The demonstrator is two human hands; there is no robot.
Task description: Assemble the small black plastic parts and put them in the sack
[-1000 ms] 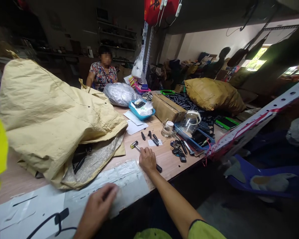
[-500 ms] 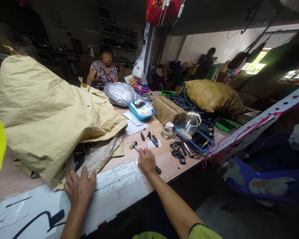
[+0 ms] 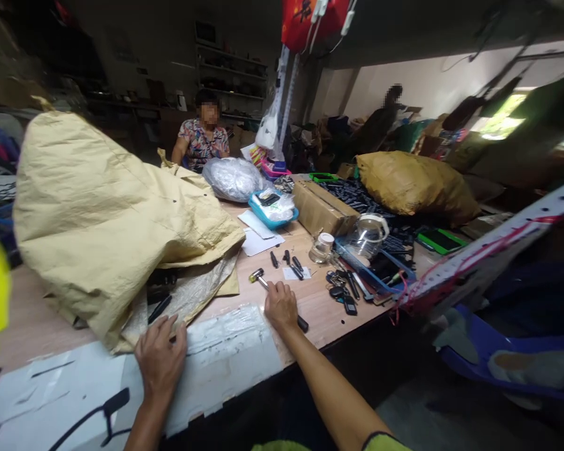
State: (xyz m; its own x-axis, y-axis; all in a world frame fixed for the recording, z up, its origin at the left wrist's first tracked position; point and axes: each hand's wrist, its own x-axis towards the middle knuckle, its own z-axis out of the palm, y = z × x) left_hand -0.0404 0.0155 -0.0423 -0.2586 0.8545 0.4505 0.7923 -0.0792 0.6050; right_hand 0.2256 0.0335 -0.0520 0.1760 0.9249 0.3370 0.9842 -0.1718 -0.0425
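Note:
My right hand is closed around the middle of a small hammer, whose head lies to the upper left and whose black handle end shows at the lower right. My left hand rests with fingers apart at the mouth of a large tan sack, over the edge of a white taped board. Just above its fingers, a black pen-like part lies in the sack's opening. Several short black parts lie beyond the hammer, some on a small white paper.
Keys, a blue tray, a clear jar and a cardboard box stand to the right. Behind are a blue basket, a plastic bag and a yellow sack. A person sits across the table.
The whole view has shifted, so things appear slightly further right. The fingers of my left hand are drawn closer together. My right hand stays on the hammer.

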